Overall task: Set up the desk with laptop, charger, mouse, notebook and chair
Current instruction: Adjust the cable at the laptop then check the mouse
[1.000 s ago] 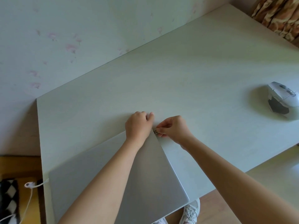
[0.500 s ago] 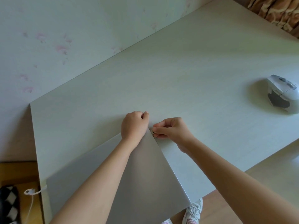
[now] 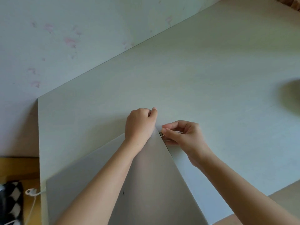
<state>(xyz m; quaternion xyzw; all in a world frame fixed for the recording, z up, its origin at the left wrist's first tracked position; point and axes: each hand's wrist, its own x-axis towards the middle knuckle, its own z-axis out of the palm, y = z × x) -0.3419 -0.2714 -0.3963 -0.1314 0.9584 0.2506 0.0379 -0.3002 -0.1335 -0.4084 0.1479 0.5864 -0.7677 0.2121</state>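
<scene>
A closed silver laptop [image 3: 151, 179] lies at an angle on the pale desk [image 3: 203, 82], near its front left. My left hand [image 3: 140, 124] rests as a fist on the laptop's far corner, holding it down. My right hand [image 3: 181, 135] pinches a small metal plug [image 3: 161, 134] against the laptop's right edge, just below that corner. A thin white cable [image 3: 33, 193] hangs off the desk's left edge beside the laptop. The mouse is out of view; only its dark shadow [image 3: 290, 96] shows at the right edge.
The desk's back edge meets a pale wall [image 3: 73, 38] with faint pink flowers. A black-and-white checked cloth [image 3: 11, 203] lies on a yellow wooden surface [image 3: 19, 168] below the desk's left side. Patterned fabric [image 3: 292, 4] shows at the top right corner.
The view has swung left and down, so the mouse has slid out of frame. Both hands stay at the laptop's far corner, the right still pinching the plug at its edge.
</scene>
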